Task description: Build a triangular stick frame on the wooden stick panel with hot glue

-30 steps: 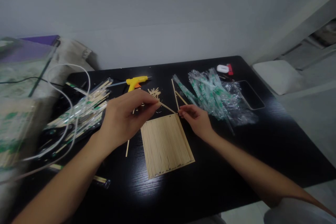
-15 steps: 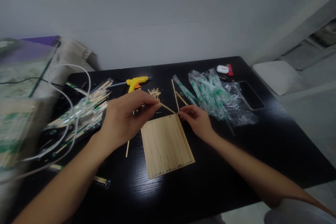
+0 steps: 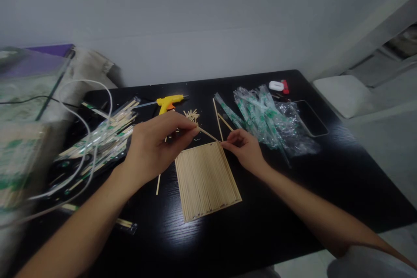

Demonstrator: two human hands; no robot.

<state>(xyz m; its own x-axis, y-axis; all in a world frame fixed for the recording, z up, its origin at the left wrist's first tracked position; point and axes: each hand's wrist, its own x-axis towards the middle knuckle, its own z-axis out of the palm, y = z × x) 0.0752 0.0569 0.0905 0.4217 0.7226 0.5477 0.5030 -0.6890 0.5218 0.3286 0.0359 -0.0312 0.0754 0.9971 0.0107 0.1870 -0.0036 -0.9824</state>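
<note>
My left hand (image 3: 159,145) pinches a thin bamboo chopstick (image 3: 208,134) that slants down to the right. Its far end meets the top right corner of a flat square panel (image 3: 208,182) made of chopsticks laid side by side. At that corner, the closed fingertips of my right hand (image 3: 243,150) press on the stick's end. An upright-looking chopstick (image 3: 217,117) reaches the same spot; whether my fingers hold it too is hidden. Behind the right hand another chopstick (image 3: 226,122) slants. A loose chopstick (image 3: 158,183) lies partly under my left hand.
A yellow glue gun (image 3: 170,101) and short stick pieces (image 3: 192,115) lie behind the panel. Wrapped chopsticks (image 3: 110,132) and a white cable (image 3: 111,100) are left. Empty plastic sleeves (image 3: 260,113), a phone (image 3: 311,118) and a white case (image 3: 276,86) sit right on the black table (image 3: 293,208).
My right fingertips have shifted very slightly at the panel corner. My left hand and the chopstick it holds stay in place.
</note>
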